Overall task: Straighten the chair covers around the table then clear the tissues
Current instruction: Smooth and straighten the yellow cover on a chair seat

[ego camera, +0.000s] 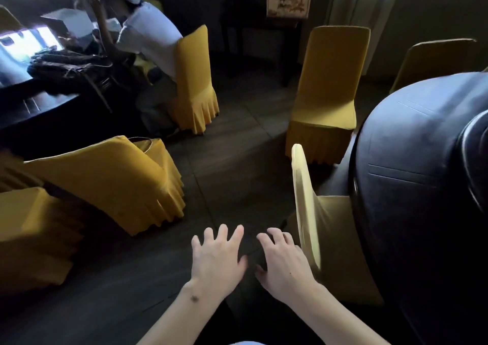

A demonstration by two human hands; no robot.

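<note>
A dark round table point(412, 186) fills the right side. A chair in a yellow cover point(306, 202) is pushed against its near edge, back seen edge-on. My right hand point(284, 261) hovers open just left of that chair back, fingers spread, apparently not touching it. My left hand point(217, 255) hangs open beside it over the dark floor, holding nothing. Another yellow-covered chair point(327, 94) stands farther along the table's rim, and a third chair back point(435, 62) shows at the far right. No tissues are visible.
At the left stand two more yellow-covered chairs point(111, 181) near a second dark table point(39, 107). A person in a white top point(148, 33) sits on a yellow chair point(192, 86) at that table. A dark side table point(264, 41) stands at the back wall.
</note>
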